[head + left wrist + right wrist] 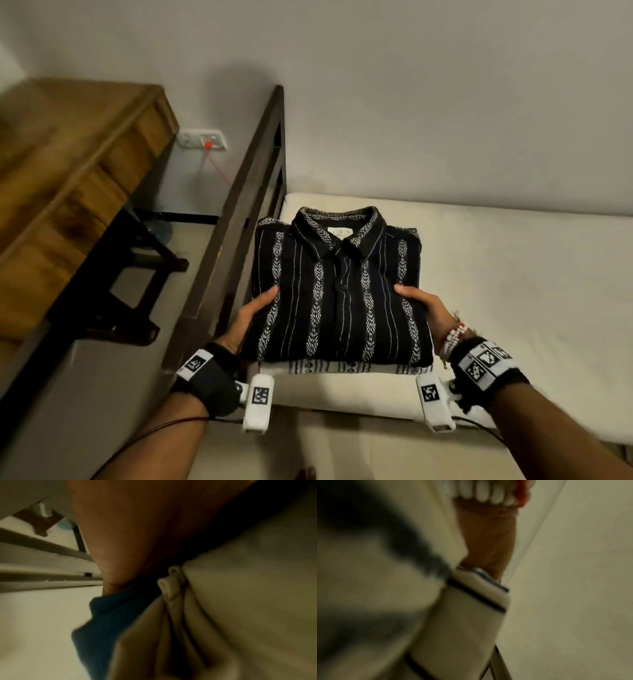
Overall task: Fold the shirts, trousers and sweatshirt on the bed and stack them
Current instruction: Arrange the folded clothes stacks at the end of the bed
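Note:
A folded black shirt (339, 284) with white patterned stripes lies collar-up on top of a folded stack. A cream patterned garment (342, 367) shows under its near edge. My left hand (255, 315) grips the stack's left side with the thumb on top, and my right hand (421, 305) grips the right side the same way. The fingers of both are hidden under the cloth. In the left wrist view the left hand (137, 527) sits above dark blue fabric (106, 615) and beige folds (223, 615). In the right wrist view the right hand (489, 538) holds cream cloth (471, 615) with black stripes.
The stack is over the left end of the cream mattress (513, 274); I cannot tell whether it rests on it. A dark wooden bed frame (246, 192) runs along the left. A wooden table (68, 171) stands further left, below a wall socket (202, 138).

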